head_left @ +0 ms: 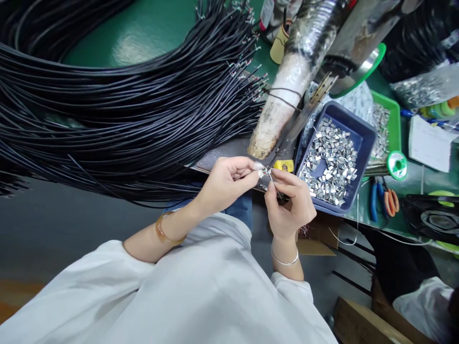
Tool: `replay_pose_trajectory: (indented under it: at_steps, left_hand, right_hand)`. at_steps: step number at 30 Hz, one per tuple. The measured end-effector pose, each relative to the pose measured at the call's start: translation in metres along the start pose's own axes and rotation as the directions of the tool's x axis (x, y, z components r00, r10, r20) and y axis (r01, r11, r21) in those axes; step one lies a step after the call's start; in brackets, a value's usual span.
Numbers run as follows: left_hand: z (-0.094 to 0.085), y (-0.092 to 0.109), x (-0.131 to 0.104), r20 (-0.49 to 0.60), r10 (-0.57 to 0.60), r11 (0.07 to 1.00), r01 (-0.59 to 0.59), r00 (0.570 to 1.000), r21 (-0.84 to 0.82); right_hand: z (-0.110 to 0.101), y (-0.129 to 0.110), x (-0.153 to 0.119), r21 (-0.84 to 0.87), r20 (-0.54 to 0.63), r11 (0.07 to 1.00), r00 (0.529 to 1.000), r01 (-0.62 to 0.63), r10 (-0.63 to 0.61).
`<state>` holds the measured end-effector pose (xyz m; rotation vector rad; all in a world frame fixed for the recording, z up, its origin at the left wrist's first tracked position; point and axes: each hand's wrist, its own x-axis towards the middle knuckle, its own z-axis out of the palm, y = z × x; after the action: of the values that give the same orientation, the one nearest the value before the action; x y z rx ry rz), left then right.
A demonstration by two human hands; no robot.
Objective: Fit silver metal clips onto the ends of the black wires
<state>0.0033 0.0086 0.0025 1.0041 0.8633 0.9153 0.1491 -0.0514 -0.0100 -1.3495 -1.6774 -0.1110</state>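
My left hand point(233, 180) is closed in a pinch on a small silvery metal piece point(266, 170), with a pale wrap on one fingertip. Facing it, my right hand point(289, 199) pinches a thin silvery wire point(271, 179) whose upper end reaches the metal piece. Just above my fingertips, a soldering iron point(304, 114) points down, its tip close to the metal piece; whether they touch I cannot tell. A yellow block point(284, 166) sits behind my right fingers. The finer detail of the held piece is hidden by my fingers.
Black cables point(143, 105) with stripped ends cover the left of the green table point(143, 40). A fume hose point(283, 105) hangs above my hands. To the right stand a blue bin point(363, 143) of metal pieces, a green tray point(393, 119), pliers point(374, 200) and a fan point(433, 217).
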Motion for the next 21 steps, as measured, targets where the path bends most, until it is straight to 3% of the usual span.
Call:
replay_pose_trajectory:
  at_steps: [5,13,21]
  left_hand:
    - [0.0006,0.0053,0.0,0.019,0.034,0.999,-0.034,0.999,-0.036]
    - [-0.0019,0.0028,-0.0018,0.006,-0.014,1.0,0.014,1.0,0.028]
    - [-0.0012,0.0002,-0.002,0.011,0.021,0.998,-0.022,1.0,0.066]
  right_hand:
    - [0.0017,-0.0041,0.0046,0.028,-0.029,1.0,1.0,0.001,0.0]
    - [0.0003,-0.0025,0.0012,0.017,-0.001,1.0,1.0,-0.011,0.011]
    - [-0.0002,-0.0022,0.0027,0.005,-0.025,1.0,0.999,-0.027,0.027]
